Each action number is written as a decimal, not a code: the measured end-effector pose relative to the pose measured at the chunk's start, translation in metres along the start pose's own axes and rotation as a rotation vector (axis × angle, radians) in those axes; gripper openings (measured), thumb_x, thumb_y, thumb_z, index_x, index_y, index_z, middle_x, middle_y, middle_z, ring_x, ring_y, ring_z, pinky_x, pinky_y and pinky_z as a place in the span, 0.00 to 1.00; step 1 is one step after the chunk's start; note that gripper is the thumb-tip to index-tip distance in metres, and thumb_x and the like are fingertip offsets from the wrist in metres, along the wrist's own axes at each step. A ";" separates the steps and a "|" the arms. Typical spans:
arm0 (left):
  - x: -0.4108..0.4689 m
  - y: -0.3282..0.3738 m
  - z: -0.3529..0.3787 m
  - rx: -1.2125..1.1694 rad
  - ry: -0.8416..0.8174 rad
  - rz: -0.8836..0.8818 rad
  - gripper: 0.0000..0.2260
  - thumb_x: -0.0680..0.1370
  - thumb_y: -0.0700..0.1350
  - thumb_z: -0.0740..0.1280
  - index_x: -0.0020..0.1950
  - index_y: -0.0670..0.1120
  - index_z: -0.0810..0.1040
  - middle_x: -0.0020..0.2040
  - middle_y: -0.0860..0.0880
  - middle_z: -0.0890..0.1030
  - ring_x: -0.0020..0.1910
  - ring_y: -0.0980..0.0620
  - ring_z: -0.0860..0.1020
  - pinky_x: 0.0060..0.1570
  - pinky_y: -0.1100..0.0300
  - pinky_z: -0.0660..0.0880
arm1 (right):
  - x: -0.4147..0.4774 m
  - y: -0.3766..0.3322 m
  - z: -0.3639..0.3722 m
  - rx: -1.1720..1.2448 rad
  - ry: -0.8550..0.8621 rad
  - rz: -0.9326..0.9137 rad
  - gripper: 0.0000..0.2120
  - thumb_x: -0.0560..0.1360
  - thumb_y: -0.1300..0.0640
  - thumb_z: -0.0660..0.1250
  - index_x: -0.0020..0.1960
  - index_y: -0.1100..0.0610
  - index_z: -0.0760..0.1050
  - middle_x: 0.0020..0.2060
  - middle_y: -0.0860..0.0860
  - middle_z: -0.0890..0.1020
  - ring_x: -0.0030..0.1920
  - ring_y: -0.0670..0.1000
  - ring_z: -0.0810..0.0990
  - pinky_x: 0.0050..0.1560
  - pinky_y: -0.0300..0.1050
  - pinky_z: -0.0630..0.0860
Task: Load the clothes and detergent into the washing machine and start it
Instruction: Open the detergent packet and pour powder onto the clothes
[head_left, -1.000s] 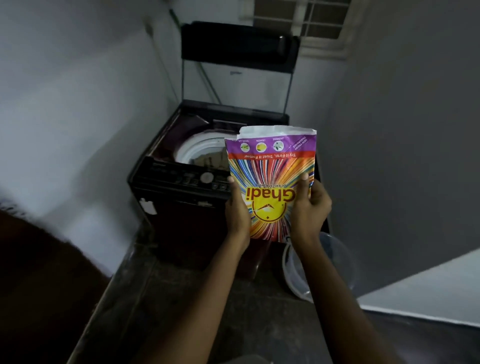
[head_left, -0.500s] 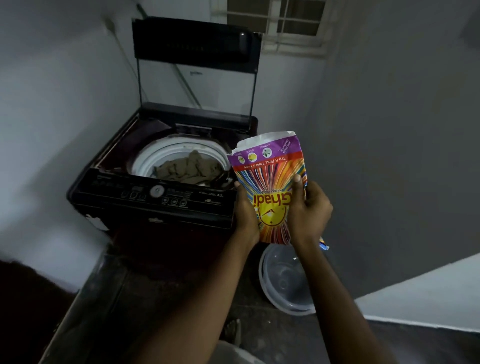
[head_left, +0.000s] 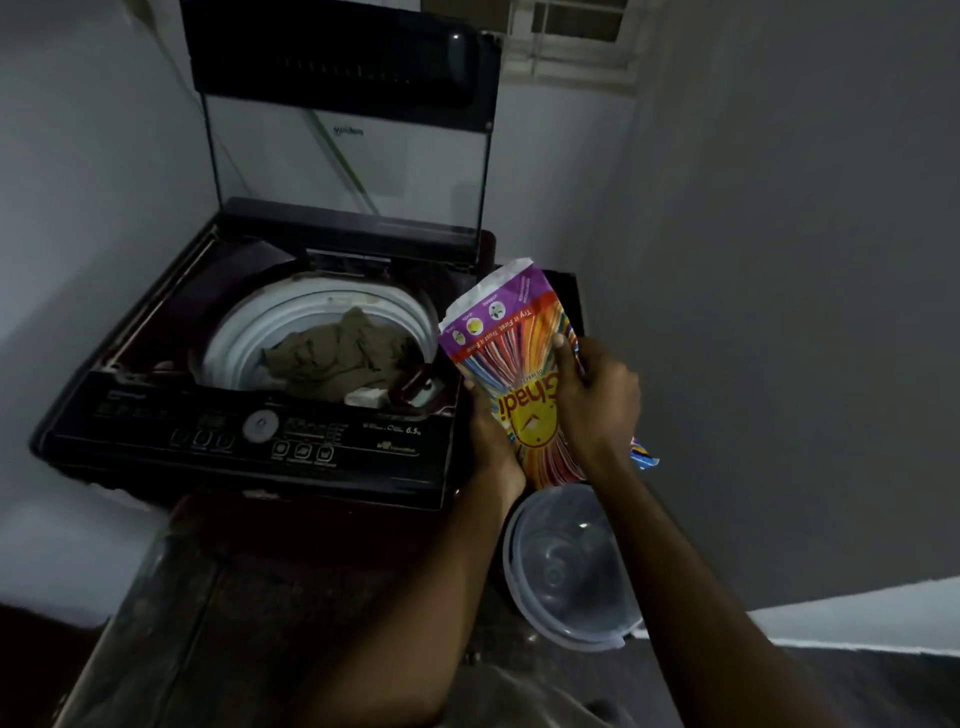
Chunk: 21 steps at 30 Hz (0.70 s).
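Plastic film, soft and crinkly: the detergent pouch (head_left: 511, 384) is right of centre, just beside the washing machine (head_left: 249, 436), its top leaning toward the drum (head_left: 249, 332). I judge it light and slippery, with powder shifting inside, so I'd hold it low on both side edges. My left hand (head_left: 491, 441) and right hand (head_left: 597, 395) each clamp it. Clothes (head_left: 337, 358) lie in the drum. The raised lid (head_left: 343, 62) leaves room above; the wall (head_left: 779, 260) crowds the right.
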<state>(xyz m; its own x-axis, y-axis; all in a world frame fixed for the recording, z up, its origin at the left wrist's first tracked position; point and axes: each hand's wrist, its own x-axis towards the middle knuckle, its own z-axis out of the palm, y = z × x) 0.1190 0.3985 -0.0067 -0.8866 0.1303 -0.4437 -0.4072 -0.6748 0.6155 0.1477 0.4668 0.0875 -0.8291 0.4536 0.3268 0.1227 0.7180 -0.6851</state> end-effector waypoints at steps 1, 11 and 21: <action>-0.003 0.000 0.002 -0.028 -0.008 -0.001 0.30 0.81 0.65 0.50 0.66 0.44 0.77 0.60 0.41 0.82 0.59 0.41 0.80 0.61 0.45 0.76 | 0.003 0.000 0.002 -0.024 -0.029 -0.008 0.19 0.79 0.45 0.61 0.34 0.53 0.64 0.24 0.45 0.66 0.25 0.43 0.65 0.26 0.41 0.55; 0.001 -0.018 0.006 -0.185 0.039 -0.086 0.29 0.81 0.65 0.51 0.68 0.47 0.76 0.62 0.41 0.81 0.60 0.40 0.80 0.54 0.49 0.77 | 0.028 0.008 0.020 -0.152 -0.206 -0.128 0.19 0.79 0.41 0.58 0.43 0.56 0.76 0.36 0.52 0.81 0.36 0.53 0.78 0.34 0.45 0.73; 0.002 -0.017 0.013 -0.252 0.074 -0.113 0.27 0.83 0.62 0.48 0.63 0.47 0.78 0.57 0.42 0.83 0.57 0.41 0.80 0.54 0.48 0.76 | 0.037 0.003 0.020 -0.190 -0.272 -0.161 0.15 0.80 0.48 0.60 0.43 0.56 0.75 0.35 0.49 0.79 0.33 0.48 0.75 0.29 0.39 0.62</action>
<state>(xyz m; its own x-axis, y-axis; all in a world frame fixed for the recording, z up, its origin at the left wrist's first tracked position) 0.1213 0.4202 -0.0094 -0.8169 0.1678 -0.5518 -0.4265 -0.8198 0.3821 0.1062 0.4756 0.0842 -0.9575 0.1886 0.2183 0.0571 0.8658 -0.4972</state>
